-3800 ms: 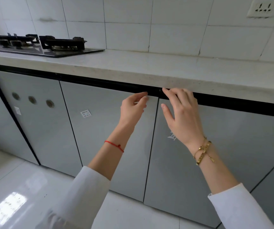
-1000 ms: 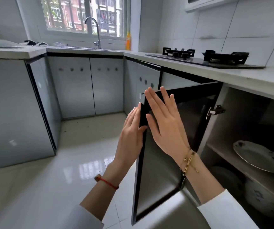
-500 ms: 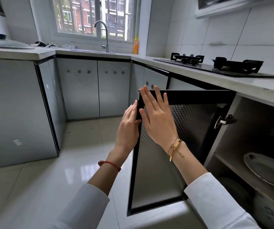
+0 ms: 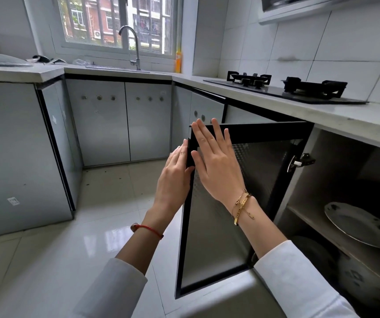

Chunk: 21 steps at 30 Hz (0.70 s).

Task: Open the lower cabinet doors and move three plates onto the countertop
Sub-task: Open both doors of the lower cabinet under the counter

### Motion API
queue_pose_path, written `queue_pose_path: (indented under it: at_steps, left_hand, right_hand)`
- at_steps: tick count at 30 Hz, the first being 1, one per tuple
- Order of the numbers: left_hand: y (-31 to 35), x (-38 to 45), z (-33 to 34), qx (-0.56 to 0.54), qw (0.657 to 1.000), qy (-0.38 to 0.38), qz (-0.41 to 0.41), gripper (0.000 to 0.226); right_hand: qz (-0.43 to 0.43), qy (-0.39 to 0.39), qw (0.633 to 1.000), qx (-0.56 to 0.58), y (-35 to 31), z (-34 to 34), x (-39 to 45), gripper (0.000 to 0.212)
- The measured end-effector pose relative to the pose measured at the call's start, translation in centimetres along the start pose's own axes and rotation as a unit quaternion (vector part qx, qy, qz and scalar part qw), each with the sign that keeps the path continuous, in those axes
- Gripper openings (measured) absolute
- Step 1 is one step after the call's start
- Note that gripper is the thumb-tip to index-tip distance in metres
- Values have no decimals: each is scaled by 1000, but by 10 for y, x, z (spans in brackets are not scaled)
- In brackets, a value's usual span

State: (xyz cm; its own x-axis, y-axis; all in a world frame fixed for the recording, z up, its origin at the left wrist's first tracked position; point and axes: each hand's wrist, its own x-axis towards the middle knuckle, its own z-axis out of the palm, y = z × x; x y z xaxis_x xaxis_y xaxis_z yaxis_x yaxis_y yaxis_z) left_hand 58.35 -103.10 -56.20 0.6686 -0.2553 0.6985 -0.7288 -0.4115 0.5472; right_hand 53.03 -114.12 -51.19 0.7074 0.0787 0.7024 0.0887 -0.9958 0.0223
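Observation:
The left lower cabinet door (image 4: 264, 161), black-framed with a patterned inner panel, stands swung out wide. My left hand (image 4: 173, 180) holds its free vertical edge, fingers on the outer face and thumb hooked around the frame. My right hand (image 4: 216, 166) lies flat on the inner face near the top corner, fingers spread. Inside the cabinet a pale plate with dark marks (image 4: 359, 226) rests tilted on the middle shelf. Below it sit a dark round dish (image 4: 310, 251) and patterned white crockery (image 4: 356, 281), partly in shadow. The grey countertop (image 4: 345, 120) runs above.
A black gas hob (image 4: 287, 88) sits on the countertop to the left of the open cabinet. A sink with a tall tap (image 4: 131, 44) is under the window at the far end. Shut grey cabinets line the left side; glossy tiled floor lies between.
The door has swung further open than one second ago, with both hands staying on it. The view has shifted, so the plate now sits lower right.

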Motion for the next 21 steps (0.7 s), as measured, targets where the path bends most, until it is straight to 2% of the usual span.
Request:
queue_pose_path:
  at_steps: [6,12,16,21]
  left_hand:
    - [15,-11,-7,-16,1000,25,0,73]
    - [54,-20,1,-96,991,52,78,76]
    - [87,-23,18,-142,980,17,139,67]
    - [123,-28,51,-187,966,-66,169,59]
  right_hand:
    - [20,5,1000,-8,4,-14,-20,57]
    - [69,26,997,-36,25,-40,-57,56]
    - [123,40,989,-72,50,-66,-87,54]
    - [181,43,975,-120,85,-106,-129,54]
